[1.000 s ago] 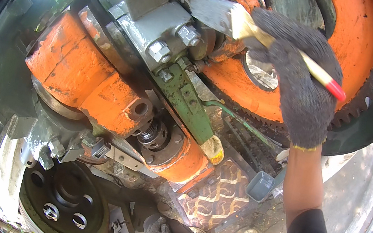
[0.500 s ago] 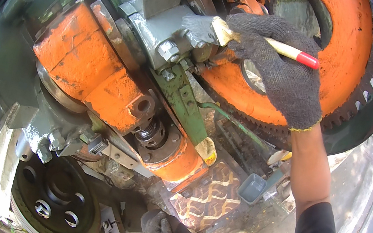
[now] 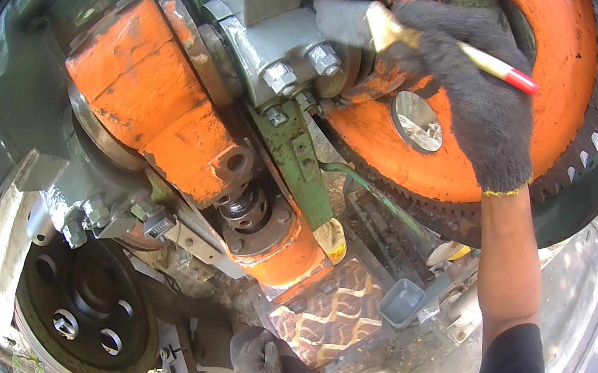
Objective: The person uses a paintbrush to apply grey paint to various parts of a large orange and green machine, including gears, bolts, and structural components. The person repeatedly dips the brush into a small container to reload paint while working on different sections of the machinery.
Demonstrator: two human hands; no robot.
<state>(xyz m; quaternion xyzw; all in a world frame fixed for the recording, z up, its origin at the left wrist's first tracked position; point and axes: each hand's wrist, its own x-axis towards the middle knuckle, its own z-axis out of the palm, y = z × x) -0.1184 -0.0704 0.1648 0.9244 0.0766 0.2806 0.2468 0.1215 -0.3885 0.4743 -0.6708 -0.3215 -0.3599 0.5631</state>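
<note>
- Your right hand (image 3: 481, 90), in a dark knit glove, is closed around a paintbrush (image 3: 411, 38) with a pale handle and red tip. Its wide bristles, loaded with grey, lie against the grey housing (image 3: 276, 40) at the top of the machine, just beside the hex bolts (image 3: 303, 69).
- Judged step: you are coating the housing in grey, working at the edge where it meets the orange gear wheel (image 3: 527, 146).
- The next stroke calls for a steady wrist. Bolt heads and corners need the bristle tips worked around them, and the orange face lies just beside the brush, so stray grey is the risk.
- Your left hand (image 3: 258, 361), also gloved, rests low near the base of the machine, fingers curled. Whether it grips anything cannot be told.
- Surfaces: the housing is glossy and looks wet. The orange block (image 3: 160, 116) is chipped and scuffed. The gear wheel is toothed at its rim. The green bar (image 3: 303, 163) is worn.
- The black pulley (image 3: 88, 309) at lower left is round, matte, with drilled holes.
</note>
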